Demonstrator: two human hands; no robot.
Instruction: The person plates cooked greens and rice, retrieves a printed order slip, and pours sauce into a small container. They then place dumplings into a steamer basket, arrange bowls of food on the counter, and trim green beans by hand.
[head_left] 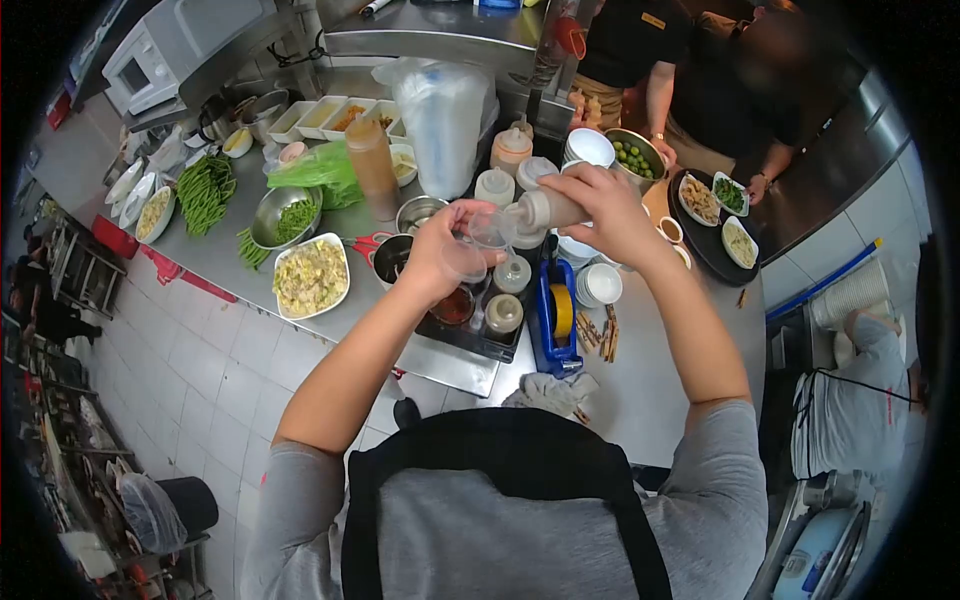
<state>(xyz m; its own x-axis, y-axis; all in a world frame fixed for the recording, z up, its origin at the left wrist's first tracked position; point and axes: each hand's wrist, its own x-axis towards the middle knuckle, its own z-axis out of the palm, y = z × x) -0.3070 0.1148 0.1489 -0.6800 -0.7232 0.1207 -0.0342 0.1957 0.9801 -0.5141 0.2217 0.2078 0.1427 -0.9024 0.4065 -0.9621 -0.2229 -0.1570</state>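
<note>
My left hand is closed around small transparent plastic cups, which look like two held together. Into the mouth of one cup points the nozzle of a squeeze bottle, tilted nearly sideways. My right hand grips that bottle around its body. Below both hands, a dark tray holds more squeeze bottles and a container of dark red sauce. Whether sauce is flowing into the cup is too small to tell.
A blue tape dispenser stands beside white cups and clothespins. To the left are a white dish of food, a metal bowl and a brown sauce bottle. Two people stand across the counter.
</note>
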